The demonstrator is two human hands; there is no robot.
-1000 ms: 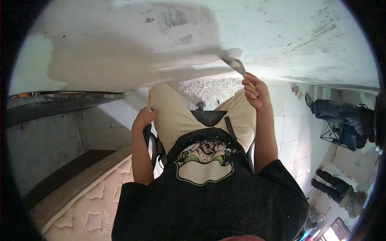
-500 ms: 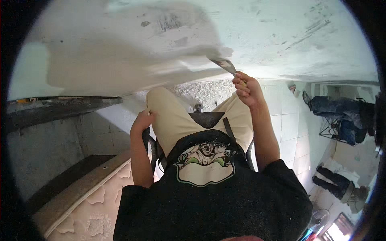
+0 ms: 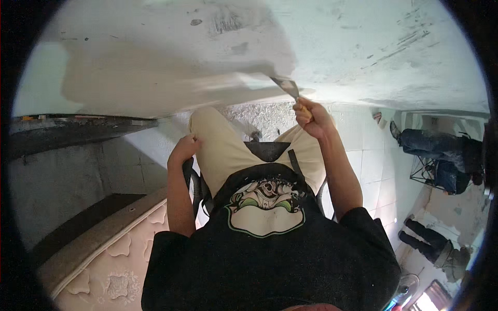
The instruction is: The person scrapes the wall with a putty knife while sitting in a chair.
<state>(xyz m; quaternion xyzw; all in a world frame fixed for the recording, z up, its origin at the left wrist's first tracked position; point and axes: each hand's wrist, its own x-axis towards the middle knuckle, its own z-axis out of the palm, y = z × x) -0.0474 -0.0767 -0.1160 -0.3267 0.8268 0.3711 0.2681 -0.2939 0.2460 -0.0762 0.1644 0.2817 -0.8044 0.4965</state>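
- Putty knife (image 3: 287, 86): a flat metal blade with a yellowish handle, held up against the pale plastered wall (image 3: 363, 46) near the lower edge of the smoothed area. The blade carried a smear of light filler and lay tilted against the plaster.
- Right hand (image 3: 311, 116): fingers clenched round the knife handle, arm raised and extended toward the wall.
- Wall: whitish, marked with dark scuffs and scratches; a broad, duller band (image 3: 155, 85) ran leftward from the blade. Whether that band was wet filler or shadow could not be told.
- Step in hand, as judged: spreading or scraping filler along the wall with the blade in contact.
- Next move, as judged: it would call for steady pressure, a shallow blade angle and a firm brace from the other hand.
- Left hand (image 3: 182, 150): closed on the dark chair frame (image 3: 191, 179) beside the thigh, gripping it.
- Person's own clothing: beige trousers (image 3: 223, 150) and a black printed shirt (image 3: 270, 243).
- Below left: a quilted mattress (image 3: 109, 264), beside a dark ledge (image 3: 67, 137).
- Far right: two other people (image 3: 436, 155) near the tiled floor (image 3: 373, 171), well apart from the work.
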